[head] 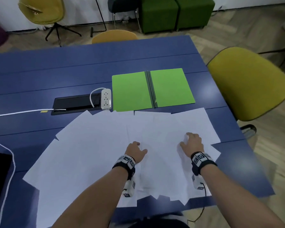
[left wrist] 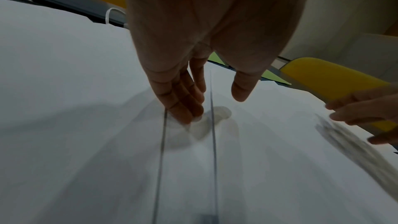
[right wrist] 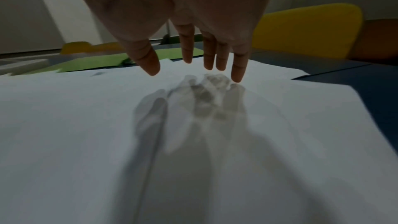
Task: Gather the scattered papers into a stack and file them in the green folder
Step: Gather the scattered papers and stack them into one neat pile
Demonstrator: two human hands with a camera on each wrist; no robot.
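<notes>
Both hands flat, fingers relaxed: left hand [head: 135, 151] & right hand [head: 192, 142] mid-spread on papers [head: 89, 145], green folder [head: 152, 89] lies open just beyond, nearer the right.

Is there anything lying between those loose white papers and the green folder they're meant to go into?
Nothing visible does. The green folder lies open and bare just beyond the papers, whose far edges reach its near edge. The power strip sits off to the folder's left, clear of that path.
</notes>
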